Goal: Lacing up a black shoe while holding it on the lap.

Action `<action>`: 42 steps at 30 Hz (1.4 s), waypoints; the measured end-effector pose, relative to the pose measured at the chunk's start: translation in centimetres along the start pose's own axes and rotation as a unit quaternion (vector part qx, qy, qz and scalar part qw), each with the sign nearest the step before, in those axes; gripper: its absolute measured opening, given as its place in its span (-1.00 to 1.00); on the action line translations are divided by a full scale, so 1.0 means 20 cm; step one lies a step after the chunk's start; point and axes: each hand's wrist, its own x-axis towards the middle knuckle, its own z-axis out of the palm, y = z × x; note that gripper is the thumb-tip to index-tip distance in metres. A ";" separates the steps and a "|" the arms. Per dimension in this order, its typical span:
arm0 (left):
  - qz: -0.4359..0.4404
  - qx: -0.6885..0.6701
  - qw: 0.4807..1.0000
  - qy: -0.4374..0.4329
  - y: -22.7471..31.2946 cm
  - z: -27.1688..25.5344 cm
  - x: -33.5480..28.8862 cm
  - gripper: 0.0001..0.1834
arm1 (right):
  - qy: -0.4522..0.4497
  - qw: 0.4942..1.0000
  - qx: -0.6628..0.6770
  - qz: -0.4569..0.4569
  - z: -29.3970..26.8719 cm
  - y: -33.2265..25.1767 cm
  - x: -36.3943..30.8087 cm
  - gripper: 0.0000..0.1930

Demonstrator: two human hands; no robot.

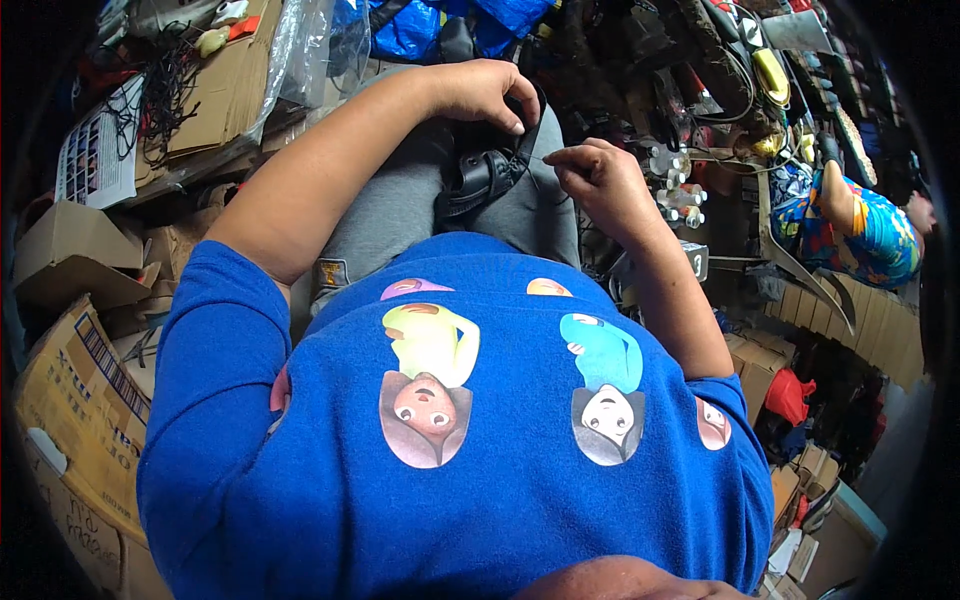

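Note:
A black shoe lies on my lap across grey trousers, its sole edge toward the lower left. My left hand reaches over it from the far side, with fingers curled around a dark upper part of the shoe. Just to the right, my right hand is closed, thumb and forefinger pinched together. A thin dark thread-like strand seems to run from the shoe to those fingertips; whether it is a lace or sewing thread is too fine to tell. The inside of the shoe is hidden.
Several small clear bottles stand right of my right hand. Cardboard boxes and a flattened carton crowd the left. Tools and a yellow object fill the upper right. Beyond, another person in a colourful shirt sits at right.

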 end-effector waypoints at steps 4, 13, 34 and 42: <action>0.006 -0.029 0.999 -0.015 -0.03 0.00 0.01 -0.74 | 0.010 1.000 -0.019 0.014 0.01 -0.04 -0.01 -0.78; -0.005 -0.019 1.000 -0.012 -0.04 0.01 0.01 -0.73 | 0.069 0.996 -0.043 0.019 0.12 -0.07 -0.03 -0.78; 0.020 0.037 0.999 -0.001 -0.08 0.02 0.02 -0.61 | -0.029 0.948 0.316 0.016 0.22 0.25 0.06 -0.77; 0.015 -0.050 0.994 0.093 -0.04 0.00 -0.03 -0.64 | 0.059 0.989 0.136 -0.015 0.19 0.09 0.05 -0.78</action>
